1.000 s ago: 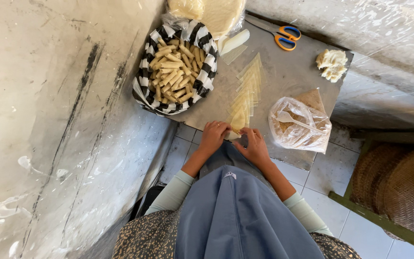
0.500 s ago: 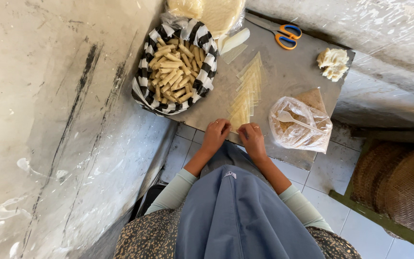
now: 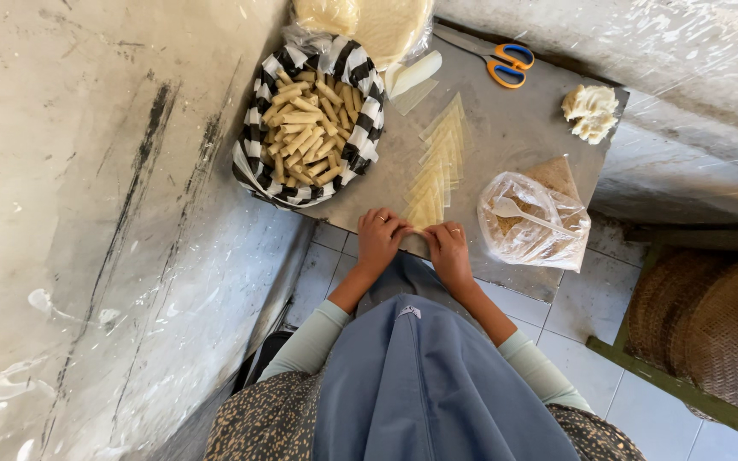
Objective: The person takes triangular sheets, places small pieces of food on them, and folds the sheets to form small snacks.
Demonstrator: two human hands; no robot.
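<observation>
Left hand: the left hand (image 3: 379, 239) sat at the near edge of the grey stone slab table (image 3: 506, 137), fingers curled narrow and pinching the end of a thin pale pastry sheet (image 3: 424, 215), it looked like, so the wrapper could be rolled tight.
Right hand: the right hand (image 3: 448, 249) was just beside it, touching the same sheet, fingers bent close on the other end; both hands worked one piece between them.
Pastry sheet: it lay at the table's near edge, first in a fanned row of thin yellowish wrapper strips (image 3: 439, 158) running away across the table, laid overlapping probably so each peeled off singly.
Basket: a black-and-white striped cloth-lined basket (image 3: 260, 158) of pale rolled pastry sticks (image 3: 309, 128) stood at the table's left corner, within the left hand's reach for dropping finished rolls.
Filling: a clear plastic bag of brown crumbly filling (image 3: 533, 224) with a white spoon (image 3: 523, 213) rested on the table's right side, near the right hand.
Far end: orange-and-blue-handled scissors (image 3: 506, 65) and a lump of white dough (image 3: 591, 111) lay well apart from the hands.
</observation>
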